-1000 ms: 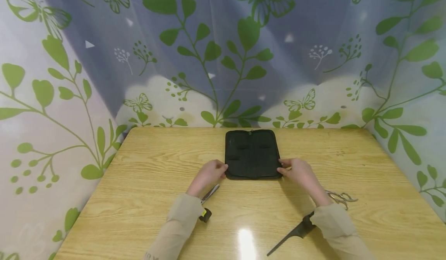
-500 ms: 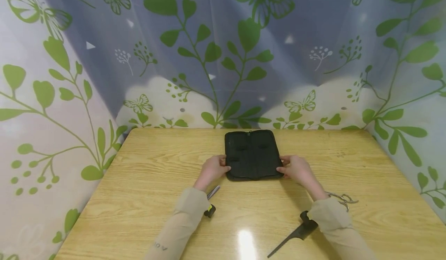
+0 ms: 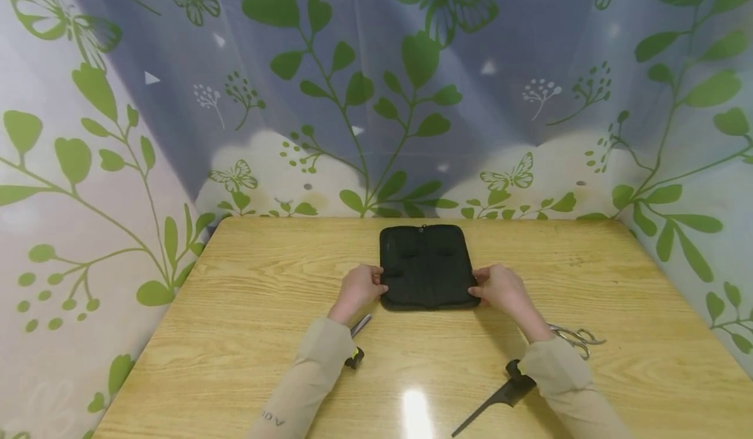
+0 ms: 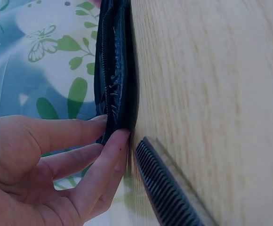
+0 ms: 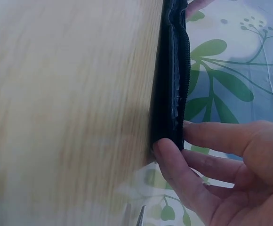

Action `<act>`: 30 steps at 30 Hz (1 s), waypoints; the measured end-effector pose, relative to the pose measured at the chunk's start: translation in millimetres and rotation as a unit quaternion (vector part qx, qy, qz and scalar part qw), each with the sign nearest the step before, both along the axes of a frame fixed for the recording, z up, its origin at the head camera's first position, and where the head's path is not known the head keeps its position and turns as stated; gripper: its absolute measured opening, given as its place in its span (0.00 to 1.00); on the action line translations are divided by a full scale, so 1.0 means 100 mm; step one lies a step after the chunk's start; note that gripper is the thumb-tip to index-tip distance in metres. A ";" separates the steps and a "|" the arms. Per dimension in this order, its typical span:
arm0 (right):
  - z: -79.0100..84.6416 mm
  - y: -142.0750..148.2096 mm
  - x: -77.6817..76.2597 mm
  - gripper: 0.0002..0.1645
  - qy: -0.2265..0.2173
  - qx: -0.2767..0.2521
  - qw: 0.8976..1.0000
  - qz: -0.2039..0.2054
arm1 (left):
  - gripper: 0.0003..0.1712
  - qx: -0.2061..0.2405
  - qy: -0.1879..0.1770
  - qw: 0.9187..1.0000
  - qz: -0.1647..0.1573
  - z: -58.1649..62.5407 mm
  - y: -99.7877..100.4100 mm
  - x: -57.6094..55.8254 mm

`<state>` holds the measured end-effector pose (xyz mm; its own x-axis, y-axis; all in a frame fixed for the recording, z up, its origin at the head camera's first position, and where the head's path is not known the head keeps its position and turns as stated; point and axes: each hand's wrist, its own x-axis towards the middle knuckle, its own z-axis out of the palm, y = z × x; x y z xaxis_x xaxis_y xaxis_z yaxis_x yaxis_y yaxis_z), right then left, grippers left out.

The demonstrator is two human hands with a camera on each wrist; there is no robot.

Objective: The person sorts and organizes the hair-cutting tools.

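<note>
A black zippered case [image 3: 432, 276] lies spread out near the back of the table, inner side up, with small loops inside. My left hand [image 3: 360, 290] pinches its left front edge between thumb and fingers. Its right front edge is held the same way by my right hand [image 3: 499, 290]. In the left wrist view the case's zipper edge [image 4: 114, 70] sits between the fingertips. The right wrist view has my right hand [image 5: 230, 169] gripping the opposite edge. Close to my left hand are thinning scissors [image 4: 167, 188] with a toothed blade, partly hidden by the sleeve in the head view.
Silver scissors [image 3: 579, 340] lie beside my right forearm, partly covered by it. A black tail comb [image 3: 500, 396] is in front of the right sleeve. A small black item [image 3: 355, 358] shows by the left cuff. Patterned curtain [image 3: 376, 99] surrounds the wooden table [image 3: 265, 262].
The case has shifted slightly toward me, with both hands on its edges. My left hand has changed its hold a little, and its forearm has moved right.
</note>
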<state>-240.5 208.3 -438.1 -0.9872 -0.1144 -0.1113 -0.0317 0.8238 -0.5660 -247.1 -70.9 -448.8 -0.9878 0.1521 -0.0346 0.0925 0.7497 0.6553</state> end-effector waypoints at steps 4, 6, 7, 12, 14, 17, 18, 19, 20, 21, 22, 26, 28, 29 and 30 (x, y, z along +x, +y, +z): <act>0.00 0.01 0.02 0.29 0.002 -0.009 1.000 0.005 | 0.23 0.001 -0.001 1.000 0.002 0.02 -0.01 0.04; -0.01 0.01 0.03 0.29 -0.001 -0.015 1.000 0.007 | 0.23 0.002 -0.003 1.000 0.004 0.02 -0.02 0.05; -0.01 0.02 0.03 0.29 -0.004 -0.019 1.000 0.008 | 0.23 0.004 -0.004 1.000 0.005 0.02 -0.02 0.06; -0.02 0.02 0.05 0.29 -0.009 -0.016 1.000 0.015 | 0.24 0.017 -0.020 1.000 0.009 0.01 -0.04 0.07; -0.01 0.02 0.05 0.29 -0.010 -0.013 1.000 0.017 | 0.24 0.023 -0.024 0.999 0.011 0.01 -0.05 0.07; -0.01 0.02 0.07 0.29 -0.011 -0.015 1.000 0.017 | 0.25 0.026 -0.027 0.999 0.009 0.02 -0.06 0.09; -0.01 0.02 0.08 0.29 -0.009 -0.013 1.000 0.019 | 0.24 0.025 -0.028 0.999 0.008 0.02 -0.06 0.10; -0.02 0.03 0.09 0.29 -0.009 -0.013 1.000 0.020 | 0.24 0.024 -0.028 0.999 0.007 0.02 -0.06 0.10; -0.02 0.03 0.10 0.29 -0.008 -0.015 1.000 0.020 | 0.24 0.024 -0.029 0.999 0.006 0.02 -0.07 0.11; -0.02 0.03 0.11 0.28 -0.007 -0.018 1.000 0.020 | 0.24 0.023 -0.029 0.999 0.004 0.03 -0.07 0.12; -0.02 0.03 0.13 0.28 -0.007 -0.020 1.000 0.021 | 0.23 0.023 -0.028 0.999 0.004 0.03 -0.07 0.13; -0.04 0.03 0.16 0.28 -0.009 -0.029 0.999 0.018 | 0.23 0.021 -0.027 0.999 -0.001 0.03 -0.09 0.14; -0.04 0.03 0.16 0.29 -0.012 -0.031 0.999 0.018 | 0.23 0.022 -0.029 0.999 -0.002 0.02 -0.09 0.15; -0.04 0.03 0.16 0.29 -0.013 -0.032 0.999 0.018 | 0.23 0.023 -0.030 0.999 -0.003 0.02 -0.10 0.15; -0.04 0.03 0.17 0.29 -0.015 -0.033 0.999 0.018 | 0.23 0.024 -0.033 0.999 -0.002 0.01 -0.10 0.15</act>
